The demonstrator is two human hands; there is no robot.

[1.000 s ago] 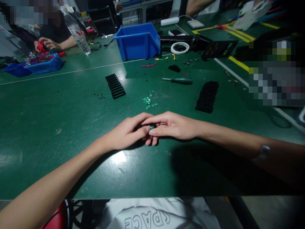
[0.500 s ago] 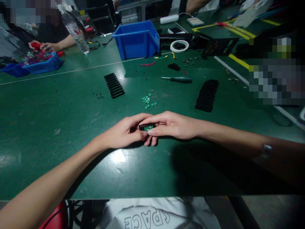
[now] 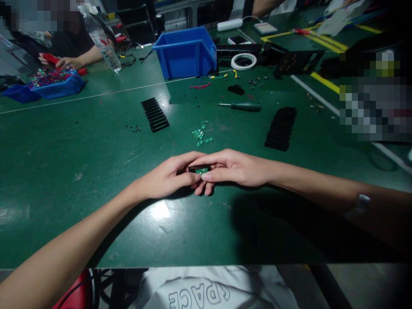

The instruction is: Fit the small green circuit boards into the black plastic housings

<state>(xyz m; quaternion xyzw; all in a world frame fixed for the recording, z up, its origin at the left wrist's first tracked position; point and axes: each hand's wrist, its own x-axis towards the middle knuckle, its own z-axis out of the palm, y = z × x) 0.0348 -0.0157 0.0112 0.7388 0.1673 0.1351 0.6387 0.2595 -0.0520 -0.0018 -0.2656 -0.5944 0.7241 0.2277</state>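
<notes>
Low over the green table, my left hand [image 3: 167, 178] and my right hand [image 3: 233, 168] meet around one small black plastic housing [image 3: 194, 168]. A small green circuit board [image 3: 202, 171] shows at the housing's near face, and both thumbs press at its lower edge. Each hand is closed on the housing, with fingers wrapped behind and under it, so most of the part is hidden. Just beyond my hands lies a loose pile of small green circuit boards [image 3: 200, 134].
Black slotted parts [image 3: 155, 115] lie left, a row of black parts [image 3: 280, 129] right. A screwdriver [image 3: 241, 106], tape roll [image 3: 243, 62] and blue bin [image 3: 186, 53] are farther back. Across the table, a person's hands [image 3: 69, 63] work near a blue tray [image 3: 59, 89] and bottle [image 3: 104, 47].
My hands keep the same grip on the black housing, with the thumbs barely shifted. The whole view has moved very slightly.
</notes>
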